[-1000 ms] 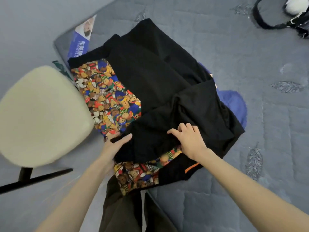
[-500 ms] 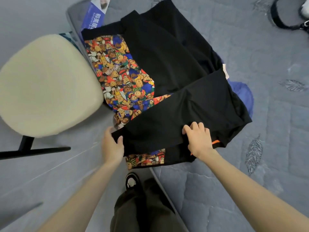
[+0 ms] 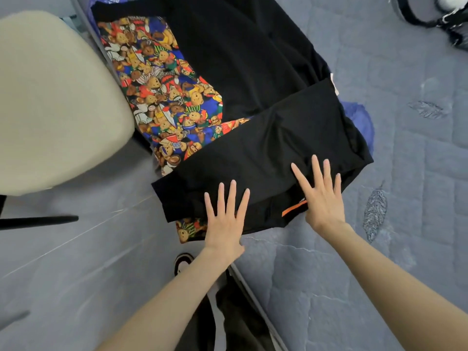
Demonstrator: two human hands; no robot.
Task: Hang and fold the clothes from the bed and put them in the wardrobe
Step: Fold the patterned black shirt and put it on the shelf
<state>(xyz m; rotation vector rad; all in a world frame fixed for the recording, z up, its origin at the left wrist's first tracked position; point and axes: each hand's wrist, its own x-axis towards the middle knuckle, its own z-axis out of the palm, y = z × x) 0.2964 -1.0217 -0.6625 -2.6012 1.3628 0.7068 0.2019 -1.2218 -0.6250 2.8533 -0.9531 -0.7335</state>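
Left hand (image 3: 224,224) and right hand (image 3: 321,198) lie flat, fingers wide, on the black shirt's (image 3: 266,148) 6 o'clock edge. The orange tag (image 3: 293,208) between them is too small to read.

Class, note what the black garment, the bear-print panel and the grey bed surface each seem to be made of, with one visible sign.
Black garment: soft matte knit, probably cotton jersey; it folds limply with shallow creases.
Bear-print panel: smooth printed cloth, fibre unclear; sharp, dense colours.
Grey bed surface: quilted padded textile; stitched lines and leaf motifs dimple it.
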